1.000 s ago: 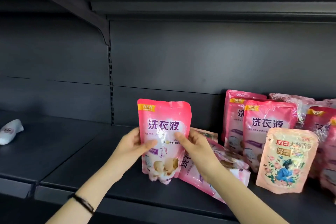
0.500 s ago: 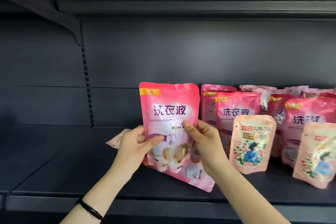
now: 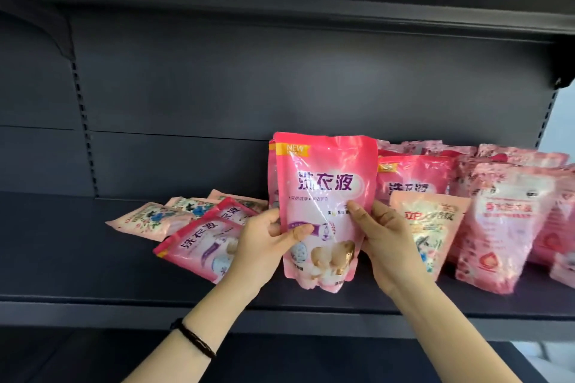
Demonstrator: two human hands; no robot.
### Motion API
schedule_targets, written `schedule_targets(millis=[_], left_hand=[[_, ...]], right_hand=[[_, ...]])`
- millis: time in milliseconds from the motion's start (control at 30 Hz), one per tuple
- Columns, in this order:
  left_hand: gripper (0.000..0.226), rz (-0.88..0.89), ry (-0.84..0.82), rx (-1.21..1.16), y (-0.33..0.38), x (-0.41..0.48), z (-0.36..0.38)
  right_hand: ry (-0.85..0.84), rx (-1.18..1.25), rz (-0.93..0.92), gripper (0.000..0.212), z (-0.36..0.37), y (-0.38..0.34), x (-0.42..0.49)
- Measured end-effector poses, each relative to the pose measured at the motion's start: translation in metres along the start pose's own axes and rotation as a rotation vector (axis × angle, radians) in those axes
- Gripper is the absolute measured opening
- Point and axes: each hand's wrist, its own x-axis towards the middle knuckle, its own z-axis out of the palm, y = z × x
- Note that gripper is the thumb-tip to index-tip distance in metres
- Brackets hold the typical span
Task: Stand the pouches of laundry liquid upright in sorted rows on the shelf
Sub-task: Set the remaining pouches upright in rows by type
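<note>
Pouch in hands: big pink pouch, held straight up at front of dark shelf, bottom just above the shelf floor or about touching it, can't tell which.
L hand: left hand pinches pouch's left edge, thumb on front, fingers behind.
R hand: right hand pinches right edge the same way. Two hands, prob. so the floppy bag stays straight.
Why here: another same-kind pink pouch stands just behind & to the right, so this spot looks like it starts or joins that row.
Standing rows: peach flower pouch & pale pink pouch stand up on the right, one kind per row.
Still flat: fallen pink pouch & flat flower pouches lie on the left, waiting.
Wrist: black band on left arm.
Next, I think: set bottom flat, let go slowly, or it tips.
</note>
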Motion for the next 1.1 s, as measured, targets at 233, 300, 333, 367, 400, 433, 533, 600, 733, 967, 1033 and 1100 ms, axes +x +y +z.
schedule_targets(millis=[233,300,333,367,400,433,533,600,733,967,1033,1100], left_hand=[[0.030,-0.045,0.003,0.097,-0.033,-0.003,0.024],[0.031,-0.046,-0.022,0.131,-0.035,-0.002,0.026],[0.032,-0.044,-0.040,0.155,-0.035,-0.002,0.026],[0.032,-0.043,-0.057,0.175,-0.034,-0.001,0.026],[0.032,-0.046,-0.072,0.194,-0.033,-0.001,0.025],[0.033,-0.050,-0.088,0.226,-0.031,-0.001,0.023],[0.043,-0.048,-0.157,0.481,-0.020,0.002,0.013],[0.045,-0.032,-0.197,0.733,-0.010,0.003,-0.001],[0.037,0.051,-0.239,1.214,0.016,-0.001,-0.030],[0.052,0.128,-0.289,1.629,0.031,-0.011,-0.071],[0.045,0.128,-0.290,1.670,0.035,-0.014,-0.085],[0.042,0.149,-0.286,1.701,0.038,-0.017,-0.105]], right_hand=[[-0.004,-0.026,0.023,0.089,-0.031,0.025,0.000],[-0.001,-0.045,0.026,0.092,-0.036,0.030,0.004],[-0.004,-0.076,0.033,0.089,-0.038,0.030,0.006],[-0.009,-0.125,0.036,0.080,-0.039,0.029,0.007],[-0.014,-0.209,0.032,0.067,-0.041,0.026,0.008],[-0.022,-0.329,0.014,0.055,-0.043,0.024,0.010],[-0.122,-0.715,0.006,0.047,-0.053,0.009,0.014],[-0.262,-0.992,0.060,0.037,-0.061,-0.004,0.016],[-0.454,-1.332,0.192,0.028,-0.066,-0.028,0.007],[-0.655,-1.453,0.194,0.025,-0.029,-0.044,-0.011],[-0.681,-1.457,0.186,0.027,-0.011,-0.046,-0.014],[-0.713,-1.451,0.184,0.027,0.009,-0.045,-0.016]])
